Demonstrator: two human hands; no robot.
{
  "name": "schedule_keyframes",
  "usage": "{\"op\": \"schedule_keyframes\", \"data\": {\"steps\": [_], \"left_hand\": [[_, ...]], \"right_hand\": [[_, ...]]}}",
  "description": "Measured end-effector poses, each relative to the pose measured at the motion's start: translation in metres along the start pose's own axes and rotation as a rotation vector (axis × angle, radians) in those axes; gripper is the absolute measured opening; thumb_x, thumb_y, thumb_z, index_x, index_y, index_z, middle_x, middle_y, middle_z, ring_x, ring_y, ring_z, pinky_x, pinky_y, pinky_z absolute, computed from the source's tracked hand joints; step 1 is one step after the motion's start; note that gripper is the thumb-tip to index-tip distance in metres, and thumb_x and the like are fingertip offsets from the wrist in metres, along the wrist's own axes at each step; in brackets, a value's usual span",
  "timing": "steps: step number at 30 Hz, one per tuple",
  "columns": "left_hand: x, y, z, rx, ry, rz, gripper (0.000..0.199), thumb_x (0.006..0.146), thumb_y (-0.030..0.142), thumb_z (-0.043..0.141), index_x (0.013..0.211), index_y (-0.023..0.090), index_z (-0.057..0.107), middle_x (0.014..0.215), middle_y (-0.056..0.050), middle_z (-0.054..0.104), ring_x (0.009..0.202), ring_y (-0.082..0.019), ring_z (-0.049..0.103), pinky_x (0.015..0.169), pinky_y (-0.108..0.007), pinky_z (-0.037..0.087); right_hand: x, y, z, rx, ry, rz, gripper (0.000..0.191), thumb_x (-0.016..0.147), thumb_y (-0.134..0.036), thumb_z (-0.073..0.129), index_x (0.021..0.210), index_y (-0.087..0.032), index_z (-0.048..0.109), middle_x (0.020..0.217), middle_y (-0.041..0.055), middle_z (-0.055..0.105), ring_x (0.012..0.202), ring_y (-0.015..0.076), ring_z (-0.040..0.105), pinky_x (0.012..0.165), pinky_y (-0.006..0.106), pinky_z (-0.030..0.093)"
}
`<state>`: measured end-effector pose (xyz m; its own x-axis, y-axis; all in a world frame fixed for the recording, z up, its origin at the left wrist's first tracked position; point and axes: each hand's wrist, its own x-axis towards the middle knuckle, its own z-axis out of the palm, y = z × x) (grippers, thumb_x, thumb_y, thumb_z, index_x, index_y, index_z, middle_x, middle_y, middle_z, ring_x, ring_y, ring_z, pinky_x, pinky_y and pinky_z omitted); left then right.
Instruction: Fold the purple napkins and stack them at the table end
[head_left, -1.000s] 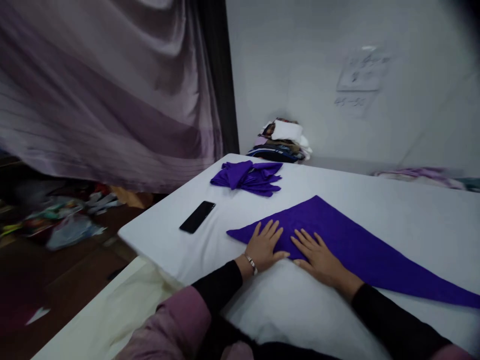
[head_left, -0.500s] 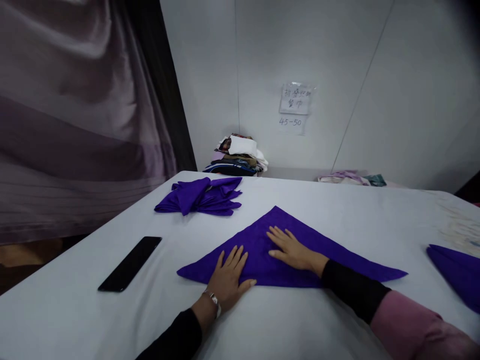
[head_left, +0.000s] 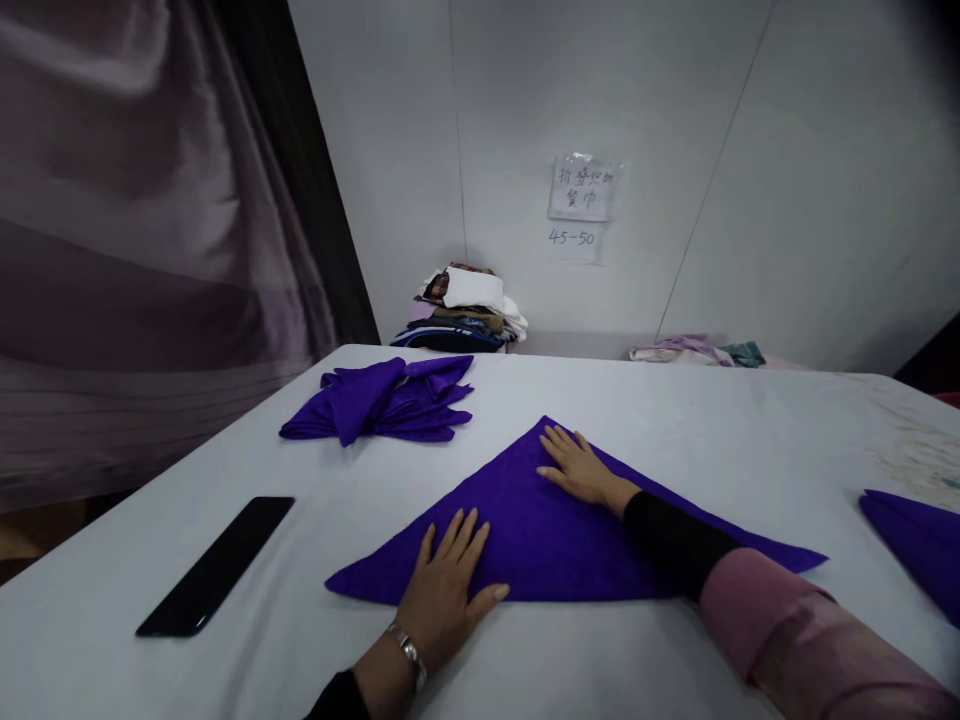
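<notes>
A purple cloth napkin [head_left: 517, 530] lies folded into a triangle on the white-covered table, its point facing away from me and its long edge towards me. My left hand [head_left: 448, 580] rests flat across the near edge on the left, fingers spread, with a silver bracelet on the wrist. Close to the far point, my right hand [head_left: 577, 468] presses flat on the cloth with fingers stretched out. Neither hand grips anything. My right forearm covers part of the napkin's right side.
Several crumpled purple napkins [head_left: 382, 400] lie at the back left. A black phone-like slab [head_left: 221, 565] lies at the left. Another purple cloth [head_left: 915, 545] is at the right edge. Behind the table [head_left: 247, 455] stand stacked clothes [head_left: 469, 305] and a wall with a paper sign [head_left: 583, 190].
My right hand has slid up the napkin towards its far point. My left hand stays at the near edge. The view has shifted slightly.
</notes>
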<state>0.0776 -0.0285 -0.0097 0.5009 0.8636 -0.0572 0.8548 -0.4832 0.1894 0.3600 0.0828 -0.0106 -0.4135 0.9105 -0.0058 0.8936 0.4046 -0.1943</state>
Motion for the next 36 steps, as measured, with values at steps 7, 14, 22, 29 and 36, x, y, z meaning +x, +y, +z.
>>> {"op": "schedule_keyframes", "data": {"steps": [7,14,22,29,36], "left_hand": [[-0.001,-0.002,0.003,0.04,0.002,0.034,0.073,0.083,0.066,0.03,0.143,0.026,0.023,0.151,-0.005,0.019,0.139,-0.028,0.014,0.11,-0.057,0.014],[0.0,-0.001,0.0,0.056,-0.025,0.005,0.073,0.084,0.067,0.027,0.142,0.023,0.026,0.15,-0.005,0.018,0.139,-0.028,0.013,0.11,-0.057,0.014],[0.018,0.018,-0.004,0.077,0.072,-0.03,0.059,0.089,0.052,0.031,0.14,0.023,0.032,0.148,-0.007,0.028,0.137,-0.028,0.021,0.107,-0.057,0.021],[0.042,0.037,0.011,0.062,0.115,0.087,0.055,0.087,0.05,0.034,0.138,0.028,0.036,0.147,-0.004,0.031,0.136,-0.03,0.023,0.109,-0.057,0.02],[0.045,0.031,0.015,0.199,0.049,0.069,0.064,0.086,0.054,0.03,0.14,0.021,0.031,0.149,-0.004,0.024,0.138,-0.027,0.017,0.109,-0.056,0.018]], "right_hand": [[0.017,0.013,-0.001,0.016,-0.054,0.038,0.078,0.087,-0.068,0.014,0.145,-0.016,0.021,0.151,0.0093,0.015,0.139,0.0237,0.008,0.11,0.048,0.006],[-0.007,0.009,-0.012,0.014,-0.018,0.168,0.079,0.088,-0.066,0.015,0.145,-0.011,0.022,0.15,0.015,0.014,0.138,0.0279,0.007,0.109,0.052,0.006],[-0.095,-0.089,0.0,0.276,-0.06,-0.226,0.076,0.086,-0.066,0.029,0.146,-0.023,0.015,0.151,0.0071,0.012,0.138,0.0275,0.01,0.111,0.047,0.0],[-0.106,-0.095,0.017,0.33,0.07,-0.208,0.084,0.083,-0.068,0.038,0.145,-0.015,0.019,0.147,0.0165,0.022,0.137,0.0298,0.013,0.11,0.052,-0.002],[-0.161,-0.013,0.0,0.173,0.057,0.04,0.077,0.085,-0.066,0.035,0.145,-0.02,0.019,0.15,0.0123,0.018,0.138,0.0282,0.01,0.108,0.054,0.0]]}}
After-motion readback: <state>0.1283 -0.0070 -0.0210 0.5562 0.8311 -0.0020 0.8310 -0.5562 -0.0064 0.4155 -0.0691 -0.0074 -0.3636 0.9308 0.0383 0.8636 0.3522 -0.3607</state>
